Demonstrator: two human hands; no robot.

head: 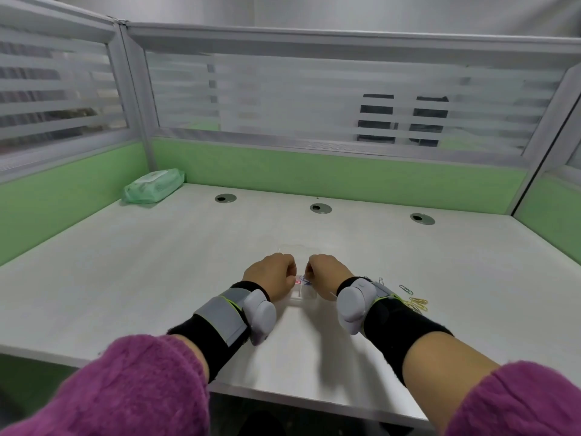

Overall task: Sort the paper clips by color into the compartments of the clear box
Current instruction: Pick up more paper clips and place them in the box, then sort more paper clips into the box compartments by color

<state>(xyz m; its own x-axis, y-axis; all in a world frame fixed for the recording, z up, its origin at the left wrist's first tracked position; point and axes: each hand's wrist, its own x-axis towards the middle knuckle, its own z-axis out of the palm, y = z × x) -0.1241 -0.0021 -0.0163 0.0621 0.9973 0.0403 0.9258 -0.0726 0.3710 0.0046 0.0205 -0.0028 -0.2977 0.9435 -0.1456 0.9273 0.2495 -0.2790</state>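
The clear box (302, 296) lies mid-desk between my two hands, partly hidden by them. Its far end (295, 248) shows faintly beyond my knuckles. My left hand (272, 275) is curled at the box's left side, fingers turned away from view. A red paper clip (297, 281) shows right by its thumb, over the box. My right hand (327, 273) is curled over the box's right side, fingertips pinched on a blue paper clip (306, 280). Loose clips lie to the right: a yellow heap (417, 304), a green-blue one (406, 289) and another (381, 281).
A green pack of wipes (153, 186) sits in the far left corner. Three cable holes (320, 208) line the back of the desk (157, 278). Green and frosted partition walls close off the left, back and right. The desk's front edge runs under my forearms.
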